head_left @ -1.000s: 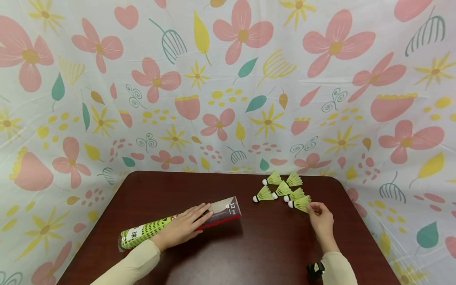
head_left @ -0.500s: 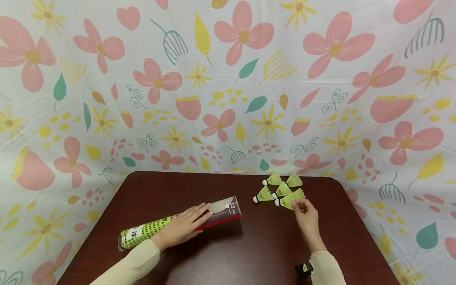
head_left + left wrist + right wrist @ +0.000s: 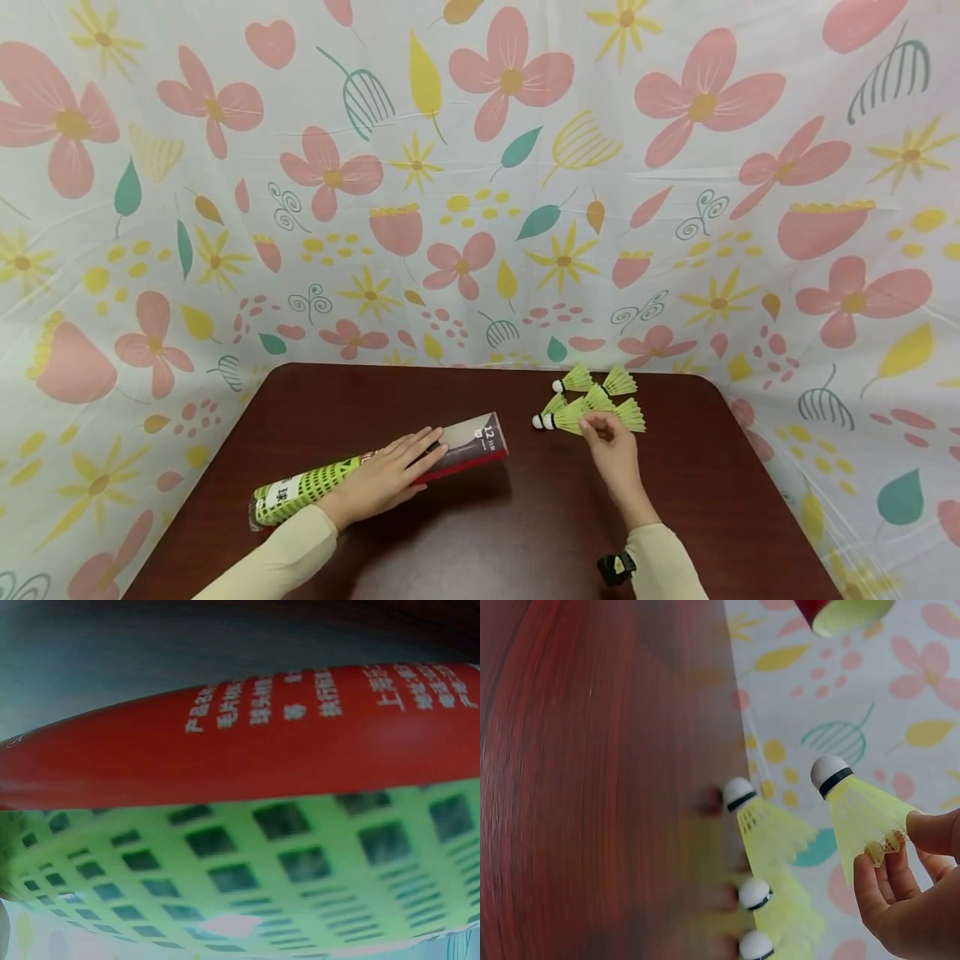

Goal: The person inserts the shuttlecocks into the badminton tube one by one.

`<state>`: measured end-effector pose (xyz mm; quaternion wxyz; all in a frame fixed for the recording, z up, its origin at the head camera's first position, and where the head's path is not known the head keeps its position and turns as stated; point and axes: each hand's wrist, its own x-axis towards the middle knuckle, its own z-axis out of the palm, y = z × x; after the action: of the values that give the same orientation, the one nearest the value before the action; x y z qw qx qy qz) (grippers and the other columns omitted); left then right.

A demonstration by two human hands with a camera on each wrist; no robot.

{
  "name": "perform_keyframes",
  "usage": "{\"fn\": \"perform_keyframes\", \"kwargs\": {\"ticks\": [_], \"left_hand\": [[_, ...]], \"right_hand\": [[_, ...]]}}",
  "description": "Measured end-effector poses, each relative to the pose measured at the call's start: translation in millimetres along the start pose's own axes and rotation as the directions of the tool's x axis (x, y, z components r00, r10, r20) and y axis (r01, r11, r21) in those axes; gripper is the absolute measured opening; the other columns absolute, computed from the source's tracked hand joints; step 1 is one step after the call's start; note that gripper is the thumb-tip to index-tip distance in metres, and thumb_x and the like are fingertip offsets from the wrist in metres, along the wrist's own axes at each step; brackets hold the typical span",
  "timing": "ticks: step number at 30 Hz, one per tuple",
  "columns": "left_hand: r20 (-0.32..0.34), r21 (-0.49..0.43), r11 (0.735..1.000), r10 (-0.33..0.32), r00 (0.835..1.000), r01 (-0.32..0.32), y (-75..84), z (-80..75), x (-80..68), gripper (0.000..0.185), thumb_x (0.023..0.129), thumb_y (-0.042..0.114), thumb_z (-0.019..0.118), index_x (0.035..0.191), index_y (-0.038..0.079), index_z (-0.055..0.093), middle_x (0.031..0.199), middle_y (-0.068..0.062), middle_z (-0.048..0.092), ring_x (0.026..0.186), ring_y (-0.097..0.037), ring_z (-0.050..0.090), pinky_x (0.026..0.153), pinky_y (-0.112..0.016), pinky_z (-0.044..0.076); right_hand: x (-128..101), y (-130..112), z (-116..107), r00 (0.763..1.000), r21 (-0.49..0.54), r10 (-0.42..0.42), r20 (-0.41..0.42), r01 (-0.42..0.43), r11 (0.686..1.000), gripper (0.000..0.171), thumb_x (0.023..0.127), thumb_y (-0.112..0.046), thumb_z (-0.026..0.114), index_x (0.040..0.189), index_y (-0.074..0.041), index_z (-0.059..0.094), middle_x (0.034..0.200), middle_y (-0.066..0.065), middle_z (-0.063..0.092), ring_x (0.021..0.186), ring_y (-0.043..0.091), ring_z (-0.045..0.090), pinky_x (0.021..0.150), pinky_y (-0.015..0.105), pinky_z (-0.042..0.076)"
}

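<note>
Sleeves [image 3: 277,554]: pale, seen on both forearms.
Black device [image 3: 617,568]: seen beside the cuff of the right arm.
Left hand [image 3: 386,477]: laid palm down across the middle of the tube [image 3: 318,483], its fingers extended over the upper side; no tight grip is shown.
Tube position: laid on its side, slantwise, on the bench [image 3: 525,517]; the left end is patterned in yellow-green, the right end in grey and red, with "12" printed there.
Tube handling: judged light, smooth and fairly stiff, and apt to roll; best steadied around its middle, without enough pressure to dent the wall.
Right hand [image 3: 613,454]: pinched, thumb against fingers, on the skirt rim of the held shuttlecock [image 3: 859,806].
Held shuttlecock position: right of the tube, its white head pointed left in the head view, overlapping another shuttlecock there; in the right wrist view a gap is seen between them.
Shuttlecock handling: judged very light, firm at the head and delicate at the skirt; a secure hold should be found at the head, while the rim should be pinched gently, lest it be bent.
Loose shuttlecocks [image 3: 618,381]: five, clustered toward the far right of the bench, heads mostly turned left.
Cloth [image 3: 480,200]: hung behind the bench, printed with flowers and leaves.
</note>
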<state>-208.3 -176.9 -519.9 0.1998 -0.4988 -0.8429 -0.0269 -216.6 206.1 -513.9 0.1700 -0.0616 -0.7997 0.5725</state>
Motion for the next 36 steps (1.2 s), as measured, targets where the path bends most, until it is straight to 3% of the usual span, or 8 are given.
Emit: {"fn": "perform_keyframes", "kwargs": {"ticks": [10,15,24,36], "left_hand": [[-0.006,0.007,1.0,0.009,1.0,-0.009,-0.5,2.1,0.9,0.077,0.089,0.029,0.07,0.152,0.009,0.03,0.155,-0.016,0.028,0.139,-0.028,0.034,0.108,-0.04,0.037],[-0.021,0.012,1.0,0.018,1.0,-0.018,-1.6,5.0,0.7,0.075,0.09,0.031,0.069,0.151,0.009,0.031,0.154,-0.016,0.029,0.139,-0.029,0.035,0.107,-0.04,0.038],[-0.038,0.01,1.0,0.025,0.999,-0.025,-1.9,6.4,3.2,0.091,0.075,0.023,0.083,0.15,0.007,0.034,0.153,-0.017,0.031,0.136,-0.032,0.038,0.105,-0.041,0.039],[-0.028,-0.017,0.999,0.037,0.999,-0.037,-2.9,4.2,2.9,0.071,0.092,0.032,0.065,0.15,0.007,0.033,0.153,-0.018,0.03,0.138,-0.03,0.035,0.106,-0.041,0.038]], "right_hand": [[-10,-14,17,0.996,0.088,-0.017,0.091,0.009,0.996,0.015,0.092,-0.011,0.066,0.101,0.0,0.066,0.097,0.015,0.066,0.085,0.011,0.058,0.073,0.017,0.048],[-18,-36,20,0.99,0.12,-0.041,0.138,0.024,0.992,0.013,0.091,-0.004,0.064,0.101,0.005,0.065,0.098,0.019,0.066,0.087,0.016,0.059,0.073,0.018,0.049],[-28,-58,29,0.978,0.183,-0.073,0.196,0.037,0.982,0.013,0.091,0.001,0.063,0.1,0.01,0.063,0.097,0.022,0.064,0.084,0.017,0.06,0.074,0.019,0.049],[-36,-62,40,0.968,0.196,-0.068,0.242,0.02,0.98,0.01,0.09,-0.001,0.064,0.098,0.006,0.064,0.094,0.02,0.063,0.083,0.019,0.058,0.072,0.021,0.048]]}}
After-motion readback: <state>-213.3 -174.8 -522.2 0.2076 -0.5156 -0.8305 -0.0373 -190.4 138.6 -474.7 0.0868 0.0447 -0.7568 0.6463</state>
